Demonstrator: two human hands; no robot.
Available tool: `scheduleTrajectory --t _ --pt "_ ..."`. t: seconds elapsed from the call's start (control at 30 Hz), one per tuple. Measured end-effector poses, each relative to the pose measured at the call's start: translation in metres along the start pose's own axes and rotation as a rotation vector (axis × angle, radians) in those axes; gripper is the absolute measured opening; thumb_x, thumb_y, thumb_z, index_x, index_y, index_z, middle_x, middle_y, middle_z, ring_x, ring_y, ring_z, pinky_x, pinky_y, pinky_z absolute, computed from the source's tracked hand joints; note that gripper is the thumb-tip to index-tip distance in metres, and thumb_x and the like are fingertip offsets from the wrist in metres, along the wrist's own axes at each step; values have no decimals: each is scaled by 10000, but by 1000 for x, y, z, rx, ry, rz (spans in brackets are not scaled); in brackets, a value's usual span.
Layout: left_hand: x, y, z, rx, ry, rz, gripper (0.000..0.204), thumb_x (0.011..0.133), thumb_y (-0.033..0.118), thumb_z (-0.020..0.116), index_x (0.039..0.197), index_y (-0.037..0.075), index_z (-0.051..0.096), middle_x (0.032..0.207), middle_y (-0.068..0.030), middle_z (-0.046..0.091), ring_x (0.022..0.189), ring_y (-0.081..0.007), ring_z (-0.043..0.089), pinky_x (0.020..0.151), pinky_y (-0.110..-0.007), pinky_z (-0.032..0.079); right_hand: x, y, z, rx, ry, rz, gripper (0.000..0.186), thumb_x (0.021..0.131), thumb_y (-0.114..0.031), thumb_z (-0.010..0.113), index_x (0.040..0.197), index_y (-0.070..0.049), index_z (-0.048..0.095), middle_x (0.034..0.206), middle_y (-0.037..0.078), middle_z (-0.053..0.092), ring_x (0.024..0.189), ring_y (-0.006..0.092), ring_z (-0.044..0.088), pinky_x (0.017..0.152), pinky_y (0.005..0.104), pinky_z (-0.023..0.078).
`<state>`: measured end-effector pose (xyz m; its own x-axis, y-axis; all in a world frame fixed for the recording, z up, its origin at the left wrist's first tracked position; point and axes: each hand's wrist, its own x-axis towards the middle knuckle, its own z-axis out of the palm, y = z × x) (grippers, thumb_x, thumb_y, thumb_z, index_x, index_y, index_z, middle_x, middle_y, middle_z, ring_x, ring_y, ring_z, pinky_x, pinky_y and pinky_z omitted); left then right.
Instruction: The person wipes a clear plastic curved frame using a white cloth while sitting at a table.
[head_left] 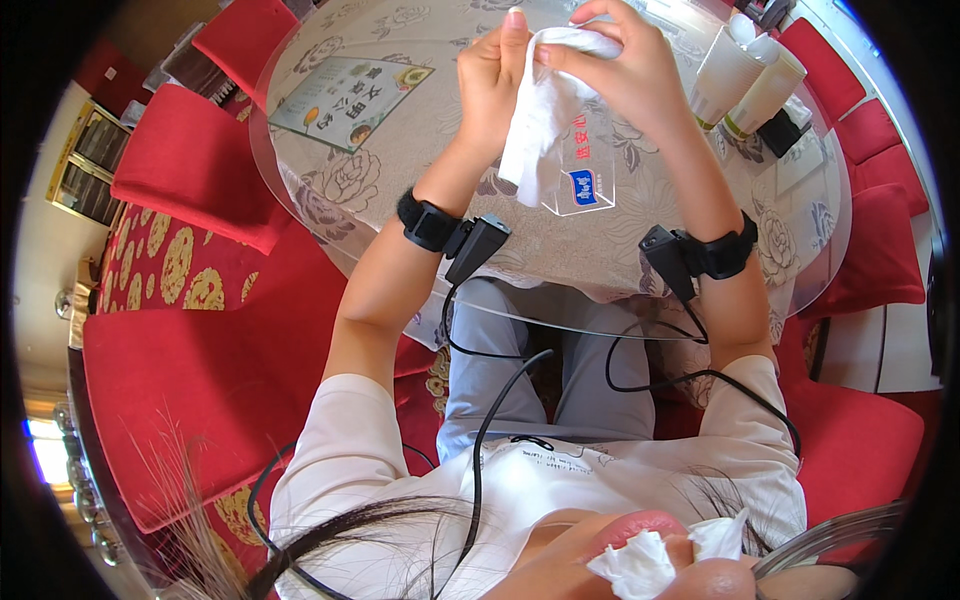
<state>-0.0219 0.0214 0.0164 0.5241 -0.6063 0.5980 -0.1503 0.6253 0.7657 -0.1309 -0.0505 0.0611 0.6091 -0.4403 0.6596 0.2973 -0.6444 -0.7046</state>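
Observation:
Above the table's near part, my two hands hold a crumpled white cloth [541,125] that hangs down between them. Whether it is fabric or soft paper I cannot tell. My left hand [490,85] is closed at its left edge, thumb pointing up, with the other fingers partly hidden. Curled over the top fold, my right hand [632,72] grips it between thumb and fingers. Just behind and below the cloth stands a clear plastic box [598,190] with a blue label and red print, partly covered by the cloth.
A round glass tabletop [262,150] covers a flowered tablecloth [350,180]. A printed green-edged card [350,100] lies at left. Stacked cups [722,80] with white spoons and a black object [778,134] stand at right. Red chairs [200,165] surround the table. Black cables [480,440] hang from my wrist straps.

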Motion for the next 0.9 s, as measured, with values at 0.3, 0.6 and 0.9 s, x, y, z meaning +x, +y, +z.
scheduleTrajectory --t 0.3,0.6,0.9 --pt "8 -16 -8 38 70 67 370 921 222 440 592 71 516 520 52 473 459 -10 368 403 -190 286 3 1 -12 -12 -146 4 250 722 24 578 940 5 456 855 78 556 848 158 566 714 262 468" --pt "6 -9 -4 105 123 161 363 919 198 447 595 48 515 514 55 457 471 -7 341 427 -190 272 9 8 -17 85 -246 46 258 732 105 514 965 7 461 912 82 542 891 172 563 769 265 470" --pt "1 7 4 84 6 108 397 928 187 412 573 46 523 522 45 474 483 -10 378 423 -205 285 8 8 -18 23 -178 62 264 705 -11 652 913 5 491 869 74 561 842 134 569 695 246 477"
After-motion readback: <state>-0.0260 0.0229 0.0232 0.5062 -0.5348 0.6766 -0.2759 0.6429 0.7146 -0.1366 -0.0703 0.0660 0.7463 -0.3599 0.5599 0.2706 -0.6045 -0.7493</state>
